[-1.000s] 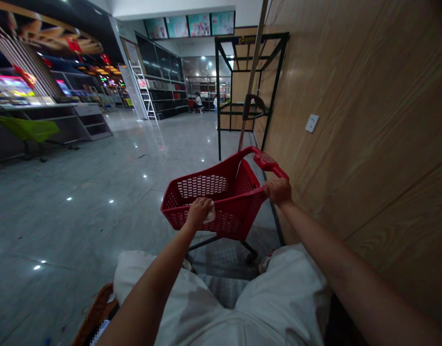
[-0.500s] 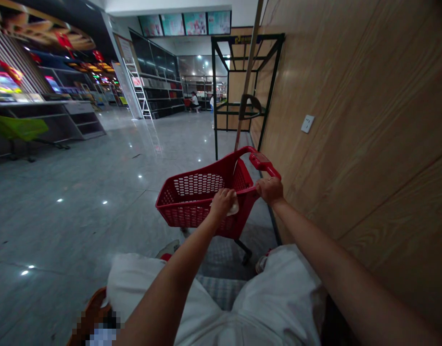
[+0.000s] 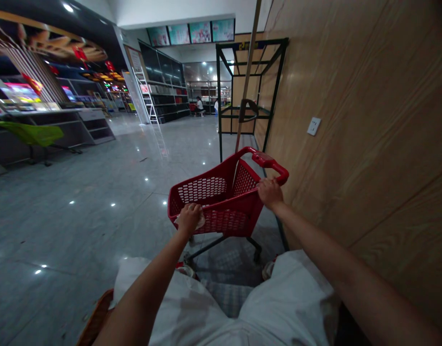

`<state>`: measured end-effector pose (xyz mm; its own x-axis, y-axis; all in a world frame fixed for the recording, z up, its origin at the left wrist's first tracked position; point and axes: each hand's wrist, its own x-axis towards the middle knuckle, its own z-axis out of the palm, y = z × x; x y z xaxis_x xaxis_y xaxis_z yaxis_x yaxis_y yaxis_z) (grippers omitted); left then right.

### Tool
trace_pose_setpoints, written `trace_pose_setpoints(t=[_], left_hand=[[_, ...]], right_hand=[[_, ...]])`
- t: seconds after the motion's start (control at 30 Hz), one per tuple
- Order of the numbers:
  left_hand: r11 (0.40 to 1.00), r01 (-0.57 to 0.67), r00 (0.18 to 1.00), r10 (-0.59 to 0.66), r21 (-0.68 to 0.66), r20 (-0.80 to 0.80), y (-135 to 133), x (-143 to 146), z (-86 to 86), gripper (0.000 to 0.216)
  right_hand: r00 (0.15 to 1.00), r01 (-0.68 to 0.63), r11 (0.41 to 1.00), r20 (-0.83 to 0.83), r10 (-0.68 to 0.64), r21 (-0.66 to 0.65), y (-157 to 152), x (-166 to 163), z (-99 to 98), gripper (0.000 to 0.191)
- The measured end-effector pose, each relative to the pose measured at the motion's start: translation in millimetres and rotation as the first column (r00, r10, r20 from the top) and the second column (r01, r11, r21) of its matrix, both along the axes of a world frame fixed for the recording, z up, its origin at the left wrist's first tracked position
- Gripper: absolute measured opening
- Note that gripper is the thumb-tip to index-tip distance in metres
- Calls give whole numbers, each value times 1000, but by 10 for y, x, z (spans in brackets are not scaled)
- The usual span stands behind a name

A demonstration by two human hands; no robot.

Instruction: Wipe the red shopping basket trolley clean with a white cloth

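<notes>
– Red cart (image 3: 221, 204): report hand positions.
– Your left hand (image 3: 189, 218) is clenched on a white cloth (image 3: 202, 221) and presses it against the near rim of the basket, toward its front corner. Your right hand (image 3: 269, 192) is closed around the rim's rear corner, just below the handle (image 3: 270, 163).
– Orientation of the cart?
– It stands directly ahead of your knees on the grey tiled floor (image 3: 80, 211). Its long axis runs left to right and slightly away from you, handle end to the right. Both hands touch it: the left on the long side, the right at the handle end.
– Obstructions?
– The wood-panelled wall (image 3: 350, 120) lies just beside the handle end, on your right. A black shelf frame (image 3: 255, 81) with a leaning pole (image 3: 248, 72) stands beyond the cart, along that wall. A green chair (image 3: 35, 134) stands well apart on the left.
</notes>
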<state>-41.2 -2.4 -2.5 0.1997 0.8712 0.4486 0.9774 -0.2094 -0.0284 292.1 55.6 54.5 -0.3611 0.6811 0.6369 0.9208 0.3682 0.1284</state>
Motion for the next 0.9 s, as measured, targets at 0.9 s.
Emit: trace_pose_setpoints(t=[0.9], left_hand=[[853,506,857,-514,-126,-41,-245,-229,-279,30]], right_hand=[[999,42,884,27,-33,-465,72,-484,-420,68]])
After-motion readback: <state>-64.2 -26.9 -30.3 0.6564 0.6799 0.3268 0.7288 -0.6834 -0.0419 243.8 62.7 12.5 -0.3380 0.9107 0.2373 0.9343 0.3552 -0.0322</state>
